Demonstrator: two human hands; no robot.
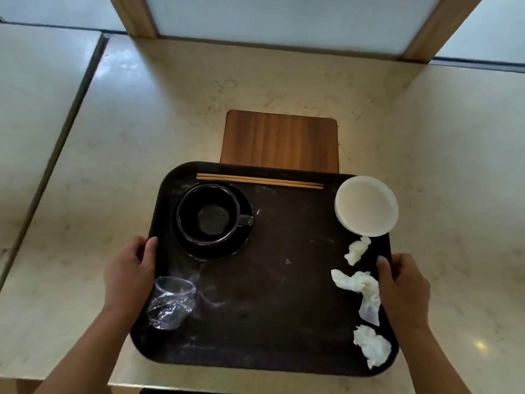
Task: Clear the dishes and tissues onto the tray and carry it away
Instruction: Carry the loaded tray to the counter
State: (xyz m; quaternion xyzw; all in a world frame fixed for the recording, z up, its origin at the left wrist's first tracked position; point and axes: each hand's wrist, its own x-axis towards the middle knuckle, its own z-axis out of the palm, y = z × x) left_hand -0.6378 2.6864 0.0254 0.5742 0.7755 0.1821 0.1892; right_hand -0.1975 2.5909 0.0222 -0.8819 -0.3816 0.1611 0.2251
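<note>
A dark rectangular tray [278,280] sits at the near edge of the table. My left hand [129,271] grips its left rim and my right hand [403,285] grips its right rim. On the tray a black cup [208,214] stands on a black saucer [241,245] at the far left. A pair of wooden chopsticks [260,181] lies along the far rim. A small white dish [366,206] rests at the far right corner. Three crumpled white tissues [360,285] lie along the right side. A crushed clear plastic cup [170,302] lies near my left hand.
The tray rests on a beige marble-like table [199,109]. A wooden placemat [279,140] lies just beyond the tray, partly under it. A second table [34,95] adjoins on the left. Frosted panels with wooden frames [136,15] stand at the table's far edge.
</note>
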